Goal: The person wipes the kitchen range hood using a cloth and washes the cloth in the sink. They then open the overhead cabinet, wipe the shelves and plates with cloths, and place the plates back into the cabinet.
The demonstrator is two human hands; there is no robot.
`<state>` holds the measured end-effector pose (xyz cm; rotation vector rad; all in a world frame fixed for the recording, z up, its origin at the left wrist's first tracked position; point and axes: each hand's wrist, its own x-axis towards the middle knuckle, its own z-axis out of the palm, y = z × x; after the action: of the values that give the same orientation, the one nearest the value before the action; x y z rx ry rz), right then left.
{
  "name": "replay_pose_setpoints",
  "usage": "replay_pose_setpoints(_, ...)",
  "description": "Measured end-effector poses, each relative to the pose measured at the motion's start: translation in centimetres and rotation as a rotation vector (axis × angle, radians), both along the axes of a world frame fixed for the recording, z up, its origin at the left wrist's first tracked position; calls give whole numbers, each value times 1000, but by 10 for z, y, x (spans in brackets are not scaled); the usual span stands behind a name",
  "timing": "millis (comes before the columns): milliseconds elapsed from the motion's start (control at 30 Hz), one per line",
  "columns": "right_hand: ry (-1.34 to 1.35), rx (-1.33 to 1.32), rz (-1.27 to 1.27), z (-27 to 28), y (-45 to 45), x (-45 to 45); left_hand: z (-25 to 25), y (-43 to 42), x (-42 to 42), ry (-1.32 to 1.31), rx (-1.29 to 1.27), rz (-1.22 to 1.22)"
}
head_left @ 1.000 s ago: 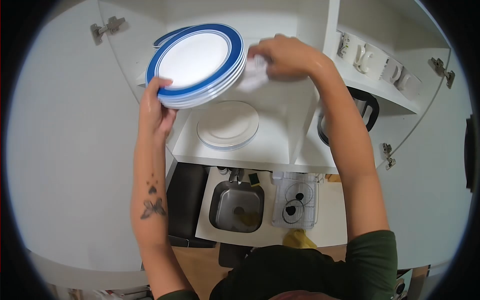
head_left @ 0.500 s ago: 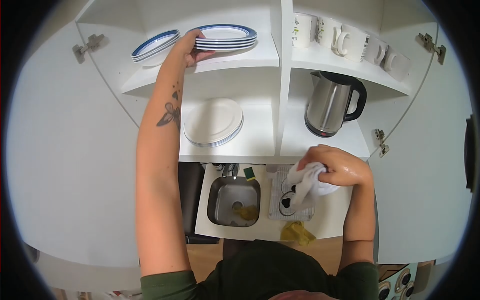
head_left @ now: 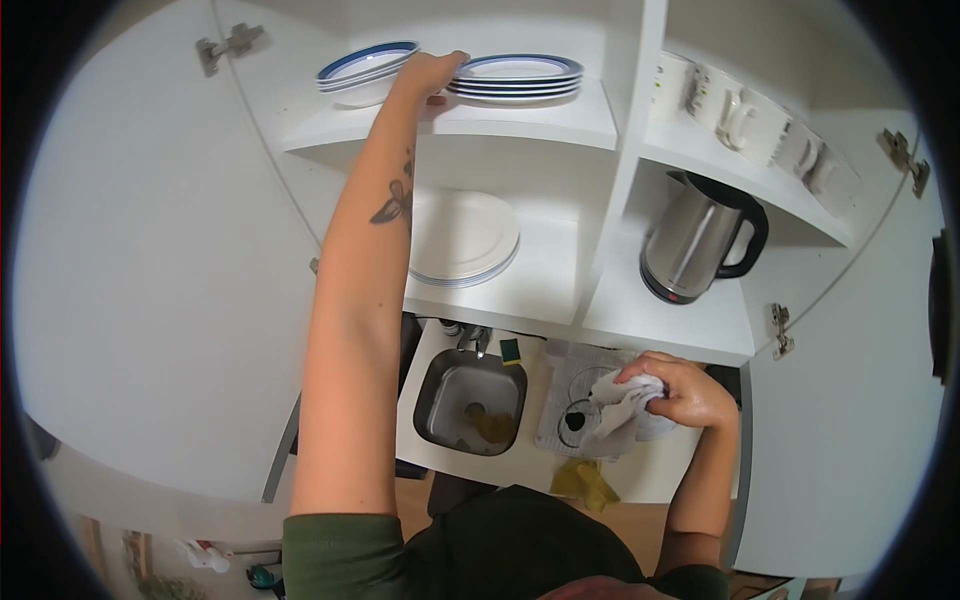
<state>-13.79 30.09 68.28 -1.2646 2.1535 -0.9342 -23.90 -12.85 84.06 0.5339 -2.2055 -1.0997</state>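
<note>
On the upper left shelf, my left hand (head_left: 428,78) is at the left rim of a stack of blue-rimmed white plates (head_left: 520,90). Its fingers are apart, some over the top rim and others beside the stack's edge, with no firm hold visible. Just left of that hand lies a stack of blue-rimmed bowls (head_left: 365,72). Lower down, my right hand (head_left: 690,392) is closed round a bunched white cloth (head_left: 622,408), held over the wire dish rack (head_left: 550,425). The cloth hides part of the rack and the glass lids (head_left: 575,422) in it.
More plates (head_left: 465,235) lie on the lower shelf, partly behind my forearm. A kettle (head_left: 695,240) and several mugs (head_left: 760,125) occupy the right side. Below are a sink (head_left: 470,400), a sponge (head_left: 511,351) and a yellow cloth (head_left: 585,485). Open cupboard doors (head_left: 140,300) flank me.
My view has turned, so the cupboard appears shifted right. My left hand's lower fingers have come out from under the plate stack. My right hand has lowered with the white cloth.
</note>
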Motion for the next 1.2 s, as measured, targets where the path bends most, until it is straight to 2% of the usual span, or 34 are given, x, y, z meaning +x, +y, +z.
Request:
replay_pose_setpoints(33, 7, 3, 15, -2, -1, 0, 3, -8, 9, 15, -105, 52)
replay_pose_setpoints(100, 41, -37, -14, -6, 2, -1, 10, -38, 39, 310, 57, -4)
replay_pose_setpoints(167, 10, -60, -30, -4, 3, -4, 16, -71, 68, 550, 168, 144)
replay_pose_setpoints(233, -84, -75, -43, 1, 1, -5, 17, -94, 88, 521, 99, 345)
replay_pose_setpoints(267, -78, -75, -33, 3, -3, -6, 18, -107, 91, 528, 96, 353)
replay_pose_setpoints(300, -71, -78, -20, 5, -7, -7, 16, -120, 90, 357, 137, 360)
replay_pose_setpoints(333, -65, -81, -7, 5, -11, -8, 14, -131, 87, 187, 177, 363)
replay_pose_setpoints(367, -59, -86, -1, 5, -17, -9, 14, -134, 84, 194, 172, 368)
replay_pose_setpoints(433, 18, -104, 83, 4, -27, -10, 16, -139, 76, 30, 192, 288)
replay_pose_setpoints(467, 24, -124, 109, 2, -31, -11, 24, -142, 75, -136, 158, 219)
replay_pose_setpoints(500, 30, -129, 107, -1, -34, -11, 30, -142, 71, -130, 153, 217)
replay_pose_setpoints(567, -19, -102, 81, -6, -37, -10, 35, -143, 64, -301, 175, 201)
replay_pose_setpoints(600, -33, -83, 70, -6, -38, -10, 37, -144, 61, -302, 170, 199)
replay_pose_setpoints(667, -41, -62, 54, -12, -35, -10, 36, -141, 58, -243, 325, 183)
replay_pose_setpoints(900, -31, -36, 80, -22, -39, -18, 45, -129, 61, -282, 355, 163)
replay_pose_setpoints(967, -18, -43, 104, -17, -50, -17, 40, -118, 65, -139, 320, 147)
replay_pose_setpoints(1100, 15, -109, 167, -11, -81, -19, 36, -109, 67, -68, 380, 24)
replay_pose_setpoints(1167, 41, -157, 181, -6, -98, -17, 40, -100, 84, -148, 350, -3)
replay_pose_setpoints(1200, 36, -237, 120, -1, -105, -14, 36, -87, 98, -22, 139, 161)
